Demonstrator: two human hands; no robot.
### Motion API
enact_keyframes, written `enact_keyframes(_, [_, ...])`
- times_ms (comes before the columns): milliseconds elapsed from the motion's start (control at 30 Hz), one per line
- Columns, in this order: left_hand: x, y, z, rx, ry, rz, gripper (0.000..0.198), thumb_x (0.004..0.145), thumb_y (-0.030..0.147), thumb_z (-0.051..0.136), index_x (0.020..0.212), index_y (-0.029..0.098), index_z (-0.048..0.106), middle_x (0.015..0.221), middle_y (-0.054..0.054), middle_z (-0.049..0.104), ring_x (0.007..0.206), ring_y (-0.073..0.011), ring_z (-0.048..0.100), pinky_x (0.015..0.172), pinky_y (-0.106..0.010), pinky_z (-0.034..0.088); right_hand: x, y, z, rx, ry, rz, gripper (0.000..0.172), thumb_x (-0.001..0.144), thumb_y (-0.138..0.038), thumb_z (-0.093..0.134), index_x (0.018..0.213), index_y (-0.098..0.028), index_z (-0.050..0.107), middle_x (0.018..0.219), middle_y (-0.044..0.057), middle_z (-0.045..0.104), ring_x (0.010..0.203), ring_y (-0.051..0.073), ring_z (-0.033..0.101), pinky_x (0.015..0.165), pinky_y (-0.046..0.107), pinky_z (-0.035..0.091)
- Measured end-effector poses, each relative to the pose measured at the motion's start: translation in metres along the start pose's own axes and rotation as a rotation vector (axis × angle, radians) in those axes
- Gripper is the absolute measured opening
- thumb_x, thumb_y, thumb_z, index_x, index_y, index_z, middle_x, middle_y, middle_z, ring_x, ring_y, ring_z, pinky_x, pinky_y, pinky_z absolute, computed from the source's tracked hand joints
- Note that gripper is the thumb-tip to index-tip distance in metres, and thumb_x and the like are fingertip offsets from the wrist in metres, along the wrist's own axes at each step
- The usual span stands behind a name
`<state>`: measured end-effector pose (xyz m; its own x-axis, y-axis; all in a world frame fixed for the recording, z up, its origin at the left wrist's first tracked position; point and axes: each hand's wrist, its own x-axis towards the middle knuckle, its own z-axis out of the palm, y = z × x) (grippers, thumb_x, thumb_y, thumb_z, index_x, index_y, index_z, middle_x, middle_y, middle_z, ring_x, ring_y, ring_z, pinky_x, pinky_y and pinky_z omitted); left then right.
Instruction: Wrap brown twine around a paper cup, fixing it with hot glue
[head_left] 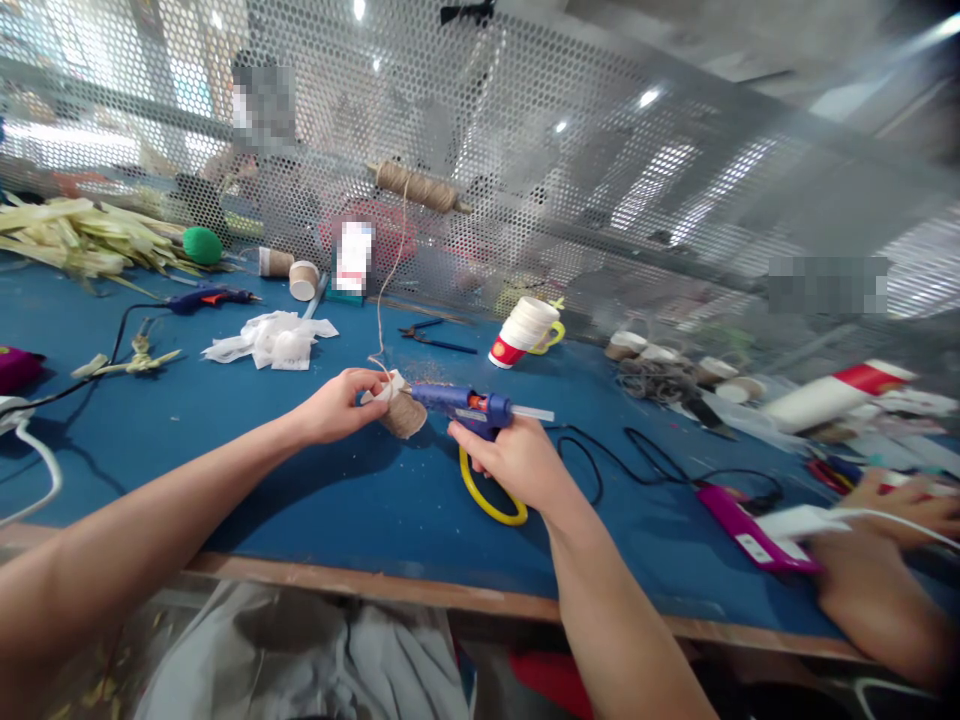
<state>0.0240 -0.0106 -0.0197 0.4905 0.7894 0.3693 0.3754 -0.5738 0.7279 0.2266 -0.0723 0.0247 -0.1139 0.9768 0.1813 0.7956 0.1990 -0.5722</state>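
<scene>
My left hand (349, 403) grips a small paper cup (406, 414) wound with brown twine, tilted on its side above the table. A strand of twine (380, 310) runs from the cup up to a spool (420, 188) on the mesh panel. My right hand (517, 455) is closed around a blue hot glue gun (457, 402) with a clear glue stick out of its back. The gun's nozzle points left, at the cup's twine; whether it touches I cannot tell. Yellow-handled scissors (491, 505) lie under my right hand, partly hidden.
Beyond my hands are pliers (442, 342), stacked paper cups (517, 330) and a white plastic bag (274, 340). A second glue gun (214, 297) lies at left. A magenta box (754, 530) with cords and another person's hand (900, 505) are at right.
</scene>
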Motion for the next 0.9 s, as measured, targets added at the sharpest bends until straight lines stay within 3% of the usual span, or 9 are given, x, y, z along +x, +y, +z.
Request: enact_keyframes(900, [0.0008, 0.0026, -0.0007, -0.013, -0.018, -0.007, 0.014, 0.073, 0.026, 0.044, 0.065, 0.016, 0.049, 0.101, -0.007, 0.062, 0.107, -0.0198, 0.050, 0.089, -0.031, 0.038, -0.0026, -0.0055, 0.0009, -0.202, 0.053, -0.161, 0.020, 0.071, -0.029, 0.048, 0.056, -0.018, 0.057, 0.046, 0.001, 0.056, 0.054, 0.016, 0.057, 0.050, 0.024, 0.040])
